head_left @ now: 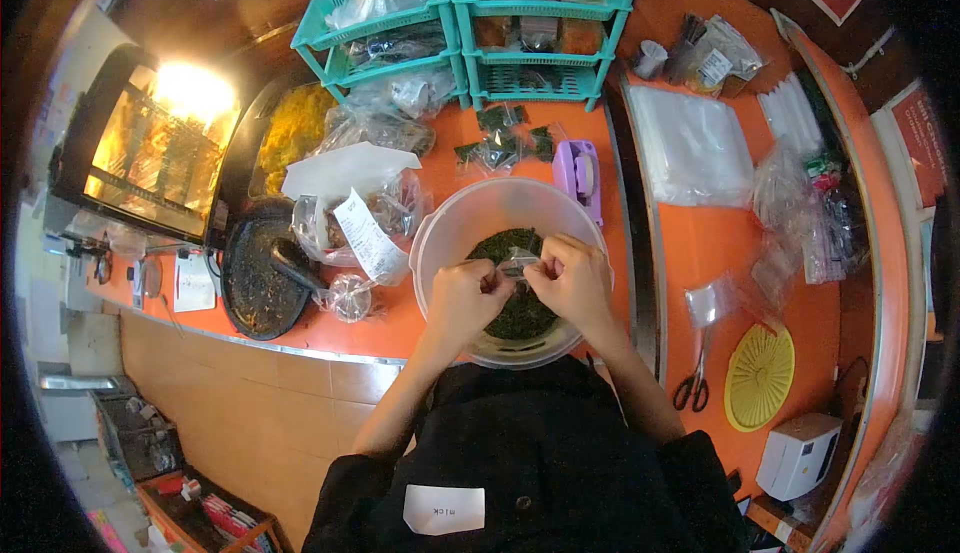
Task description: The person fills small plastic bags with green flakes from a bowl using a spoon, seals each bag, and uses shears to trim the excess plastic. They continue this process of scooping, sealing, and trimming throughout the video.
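Observation:
Both hands pinch a small clear plastic bag [517, 264] over a round translucent plastic tub [440, 230]. My left hand [468, 295] grips the bag's left side, fingers curled in. On the opposite side, my right hand [568, 275] is closed on the bag too. Dark green chopped leaves [520, 319] lie in the tub below the hands. Behind the tub, several small packets of dark green stuff [500, 143] rest on the orange counter. A purple tape dispenser [578, 175] stands just beyond the tub's right rim.
Left of the tub are a receipt [369, 237] on plastic bags and a dark stone mortar [255, 283]. Turquoise shelves [540, 56] rise behind. To the right lie a stack of clear bags [690, 143], scissors [692, 385] and a yellow fluted plate [759, 377].

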